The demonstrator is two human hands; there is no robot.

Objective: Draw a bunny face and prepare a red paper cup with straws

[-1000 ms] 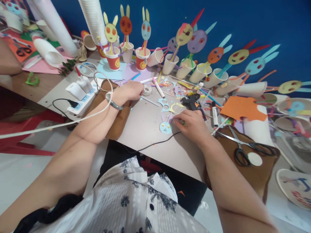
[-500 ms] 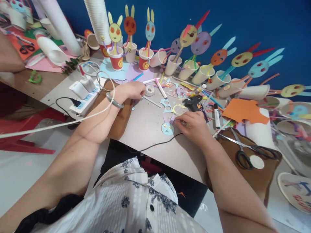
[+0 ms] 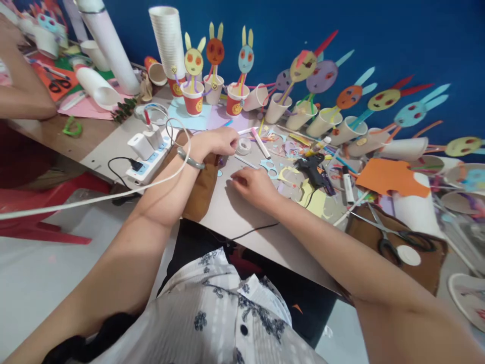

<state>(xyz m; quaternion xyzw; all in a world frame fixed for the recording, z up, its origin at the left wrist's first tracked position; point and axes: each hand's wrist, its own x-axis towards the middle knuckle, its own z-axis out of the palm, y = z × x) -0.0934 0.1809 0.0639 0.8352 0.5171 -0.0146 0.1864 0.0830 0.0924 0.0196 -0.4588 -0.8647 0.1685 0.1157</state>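
My left hand (image 3: 226, 141), with a grey bangle on its wrist, rests with curled fingers beside a clear tape roll (image 3: 243, 146). Whatever it may hold is hidden. Over the bare middle of the table, my right hand (image 3: 254, 188) has its thumb and fingers drawn together. What lies between those fingertips is too small or hidden to make out. The pale blue paper face no longer shows. Between the hands lies a thin white stick (image 3: 245, 161). Light blue paper scraps (image 3: 269, 168) are just beyond my right hand, near a black glue gun (image 3: 312, 169).
Paper-cup rabbit figures (image 3: 248, 98) line the blue wall. At left, a power strip (image 3: 148, 164) stands with a white cable crossing my left arm. Large scissors (image 3: 386, 235) lie on a brown pouch at right. Another person's arm (image 3: 25, 96) rests at far left.
My right hand has moved left across the table, from beside the blue paper face towards my left hand. The face has gone from sight. My left hand stays by the tape roll.
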